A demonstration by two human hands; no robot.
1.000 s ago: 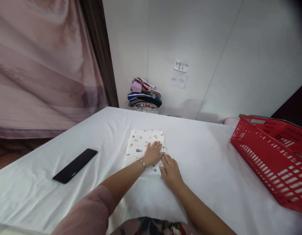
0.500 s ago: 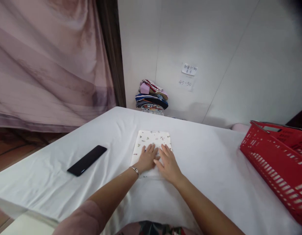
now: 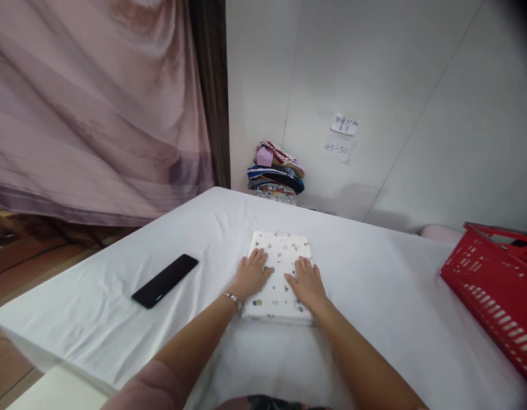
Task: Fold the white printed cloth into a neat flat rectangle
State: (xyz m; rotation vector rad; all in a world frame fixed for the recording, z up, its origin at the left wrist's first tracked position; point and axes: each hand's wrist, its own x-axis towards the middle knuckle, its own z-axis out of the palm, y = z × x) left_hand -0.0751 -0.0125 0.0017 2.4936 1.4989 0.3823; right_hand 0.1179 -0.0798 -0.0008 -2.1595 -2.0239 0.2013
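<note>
A folded white cloth point(image 3: 283, 290) with small grey and dark printed figures lies flat on the white-covered table. On its left half rests my left hand point(image 3: 251, 276), palm down with the fingers spread; a silver bracelet circles that wrist. My right hand point(image 3: 307, 283) lies flat along the cloth's right side, fingers apart. Part of the print shows between the two hands. Neither hand grips anything; both press on the cloth's top face.
Left of the cloth, a black phone point(image 3: 165, 281) lies on the white tablecloth point(image 3: 374, 296). A red plastic basket point(image 3: 489, 279) stands at the right edge. Beyond the table are a pile of folded fabrics point(image 3: 276, 171), paper signs point(image 3: 344, 124) on the wall and a pink curtain point(image 3: 97, 114).
My hands have moved apart, from close together at the cloth's middle to its left and right sides. More of the print is uncovered. The view has shifted slightly.
</note>
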